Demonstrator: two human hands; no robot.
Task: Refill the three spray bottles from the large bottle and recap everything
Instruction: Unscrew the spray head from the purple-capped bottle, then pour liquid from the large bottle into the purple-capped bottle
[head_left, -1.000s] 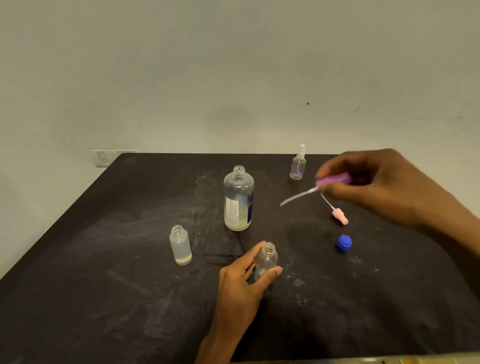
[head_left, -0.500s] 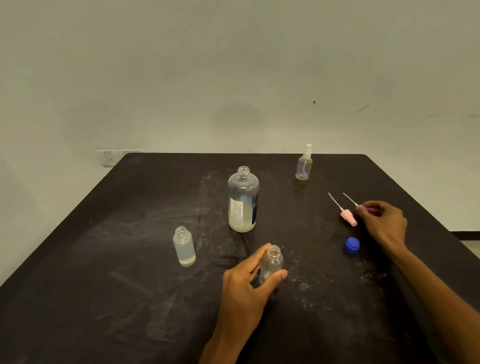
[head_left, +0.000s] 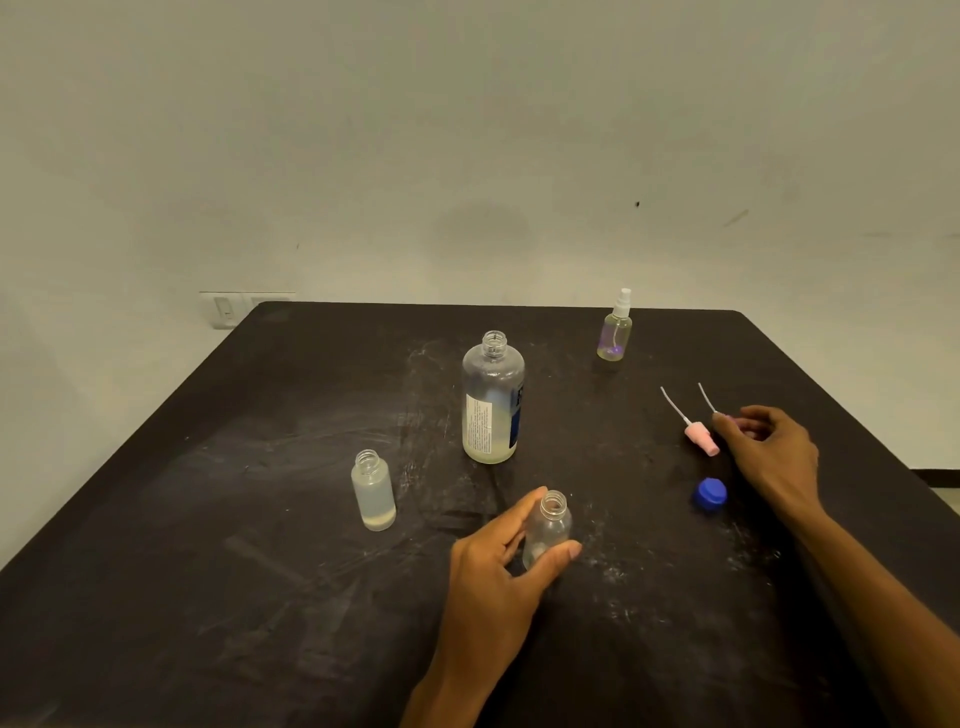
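**Inspector:** Item one, the large bottle (head_left: 492, 400). Location?

**Assistant:** Centre of the table (head_left: 208, 519), upright, uncapped, a shallow pool of pale liquid at the bottom. Its blue cap (head_left: 710, 493) lies at about 4 o'clock from it, well apart.

**Inspector:** Handling?

**Assistant:** Judged light, being nearly empty, with a smooth clear wall that may be slick if wet. I would grip it round the labelled mid-body, not the threaded neck, and tip slowly: the receiving mouths are narrow.

**Inspector:** Receiving bottles?

**Assistant:** Near bottle (head_left: 548, 527) at 6 o'clock of the large one, open, almost empty, very light, likely to tip if nudged. The left hand (head_left: 493, 577) is clamped round it, thumb one side, fingers the other. Frosted bottle (head_left: 373, 491) at 8 o'clock, open, a thin layer inside. Third bottle (head_left: 614, 332) at 1 o'clock, sprayer on.

**Inspector:** Right hand?

**Assistant:** Right hand (head_left: 769, 447) at 3 o'clock, fingers curled on a purple sprayer head whose tube (head_left: 705, 397) sticks out beyond them. Whether the fingers grip it or have let go, I cannot tell. The pink sprayer (head_left: 701, 439) lies just beside. Both tubes look thin and bendable; lift them by the heads.
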